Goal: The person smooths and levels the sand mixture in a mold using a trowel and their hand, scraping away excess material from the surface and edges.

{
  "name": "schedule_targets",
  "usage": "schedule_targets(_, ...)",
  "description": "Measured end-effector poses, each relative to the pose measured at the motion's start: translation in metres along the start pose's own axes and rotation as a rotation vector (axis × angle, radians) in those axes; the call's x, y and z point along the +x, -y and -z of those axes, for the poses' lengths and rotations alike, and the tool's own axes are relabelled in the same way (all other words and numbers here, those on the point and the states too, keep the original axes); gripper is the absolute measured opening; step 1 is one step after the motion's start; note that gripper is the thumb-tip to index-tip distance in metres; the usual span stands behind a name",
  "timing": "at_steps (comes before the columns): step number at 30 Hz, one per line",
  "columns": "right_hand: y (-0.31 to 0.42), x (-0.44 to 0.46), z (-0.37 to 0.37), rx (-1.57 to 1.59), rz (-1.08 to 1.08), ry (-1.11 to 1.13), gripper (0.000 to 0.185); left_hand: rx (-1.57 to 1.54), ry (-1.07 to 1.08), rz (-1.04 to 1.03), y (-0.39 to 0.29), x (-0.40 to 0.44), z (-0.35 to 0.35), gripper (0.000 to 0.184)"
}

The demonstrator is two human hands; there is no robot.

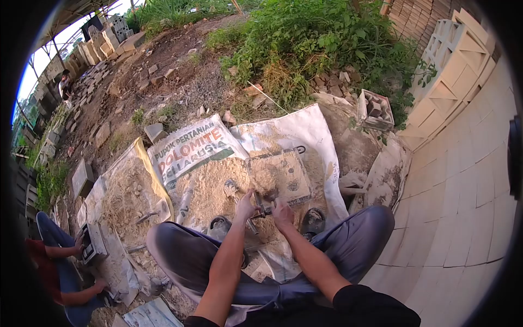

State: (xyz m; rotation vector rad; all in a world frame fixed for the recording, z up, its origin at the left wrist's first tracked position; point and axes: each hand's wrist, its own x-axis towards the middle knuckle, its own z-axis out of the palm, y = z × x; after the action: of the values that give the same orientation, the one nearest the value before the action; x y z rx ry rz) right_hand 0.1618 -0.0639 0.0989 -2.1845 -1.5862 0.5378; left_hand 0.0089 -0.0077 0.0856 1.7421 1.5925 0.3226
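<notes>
My left hand [246,207] is closed near the lower left corner of a sand-dusted rectangular mould [297,170] with dark round holes; what its fingers grip is hidden. My right hand [282,213] wraps round a dark metal tool [263,211] lying between the two hands, its exact kind unclear. Just beyond my fingers, a patch of pale sandy powder [263,180] is blurred over the mould's left part. More loose powder [210,182] heaps left of the mould, on spread sacks. A small grey lump [231,188] rests in it.
A printed dolomite sack [192,148] and a white sack [313,128] lie under the powder. At left, a co-worker's hand [79,242] touches a grey box-shaped mould [93,244]. A hammer-like tool [146,217] lies nearby. Stacked pale blocks [447,218] form a wall at right.
</notes>
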Motion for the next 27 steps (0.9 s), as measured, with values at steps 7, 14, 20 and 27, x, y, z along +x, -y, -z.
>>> schedule_targets(7, 0.03, -0.023, -0.019, -0.187, 0.317, 0.016, 0.024, 0.106, 0.028, 0.167, 0.031, -0.015, 0.015, 0.085)
schedule_targets(14, 0.098, -0.014, -0.055, 0.061, 0.256, 0.113, 0.031, 0.264, 0.383, 0.187, 0.027, 0.01, 0.224, 0.024)
schedule_targets(20, 0.142, 0.017, -0.119, 0.1, 0.546, 0.003, 0.022, 0.544, 0.024, 0.034, 0.06, -0.003, 0.351, 0.023)
schedule_targets(27, 0.213, 0.02, -0.231, 0.447, 0.404, 0.714, 0.019, 0.438, -0.247, 0.355, 0.26, -0.036, 0.232, 0.053)
